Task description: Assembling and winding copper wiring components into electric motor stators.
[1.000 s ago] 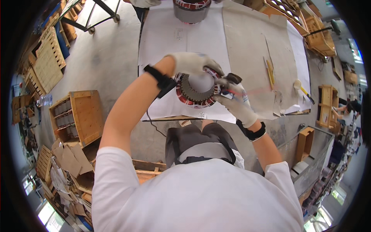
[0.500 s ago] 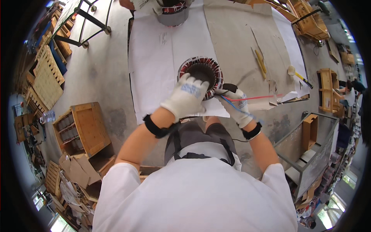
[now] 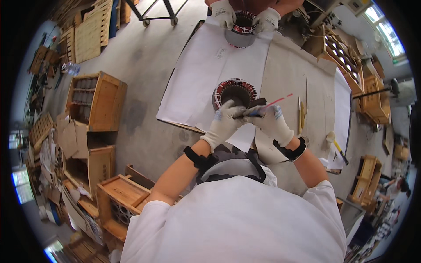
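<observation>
A motor stator (image 3: 218, 97) with dark red windings and white lacing stands on the white-papered table in front of me. Both of my gloved hands meet at its near right edge. My left hand (image 3: 226, 123) is closed, its fingertips pinching the lead wires close to the stator. Beside it, my right hand (image 3: 272, 122) is closed around the same bundle. A red wire (image 3: 280, 99) sticks out past the right hand, and a bit of blue wire (image 3: 258, 115) shows at its fingertips. Dark sleeving (image 3: 258, 102) lies just above the fingers. The fingers partly hide the wire ends.
Across the table, a co-worker's gloved hands (image 3: 267, 19) hold another stator (image 3: 241, 40). To the right lie a yellow-handled tool (image 3: 301, 116) and a hammer-like mallet (image 3: 337, 147). Wooden crates (image 3: 107, 103) stand on the floor at left; another crate (image 3: 342, 57) is at far right.
My left hand has left the stator's bore and come to the wires beside my right hand. The view has turned, bringing the co-worker's hands more fully into sight.
</observation>
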Action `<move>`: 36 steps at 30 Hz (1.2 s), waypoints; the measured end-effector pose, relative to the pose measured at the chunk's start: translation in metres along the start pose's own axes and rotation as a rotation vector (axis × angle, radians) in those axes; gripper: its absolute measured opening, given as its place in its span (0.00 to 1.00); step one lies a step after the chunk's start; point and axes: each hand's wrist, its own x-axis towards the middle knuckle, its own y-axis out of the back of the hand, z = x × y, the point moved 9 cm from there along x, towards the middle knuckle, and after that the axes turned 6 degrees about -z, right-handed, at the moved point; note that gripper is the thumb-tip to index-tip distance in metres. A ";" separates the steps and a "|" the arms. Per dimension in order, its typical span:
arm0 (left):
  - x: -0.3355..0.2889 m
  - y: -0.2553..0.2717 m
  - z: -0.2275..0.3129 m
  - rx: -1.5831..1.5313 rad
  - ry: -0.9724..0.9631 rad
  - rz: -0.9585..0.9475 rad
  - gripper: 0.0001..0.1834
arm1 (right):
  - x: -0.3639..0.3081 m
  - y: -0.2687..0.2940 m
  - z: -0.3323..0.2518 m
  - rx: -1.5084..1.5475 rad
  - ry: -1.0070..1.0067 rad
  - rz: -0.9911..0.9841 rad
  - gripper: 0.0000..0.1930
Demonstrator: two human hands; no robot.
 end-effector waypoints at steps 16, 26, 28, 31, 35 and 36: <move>0.014 0.035 0.078 -0.608 0.231 0.220 0.15 | 0.018 0.073 -0.080 0.181 0.383 -0.189 0.10; 0.025 0.012 0.081 -0.888 0.077 -0.122 0.19 | 0.024 0.067 -0.097 0.128 0.472 -0.549 0.13; 0.026 0.011 0.073 -0.931 0.139 -0.068 0.19 | 0.032 0.070 -0.095 0.191 0.469 -0.457 0.12; 0.019 0.020 0.079 -0.659 0.137 0.146 0.18 | 0.020 0.082 -0.097 0.053 0.402 -0.245 0.13; 0.018 0.027 0.094 -0.377 0.138 0.345 0.17 | 0.010 0.083 -0.104 -0.112 0.316 -0.035 0.15; 0.018 0.030 0.097 -0.443 0.099 0.395 0.17 | 0.008 0.083 -0.107 -0.080 0.414 0.026 0.15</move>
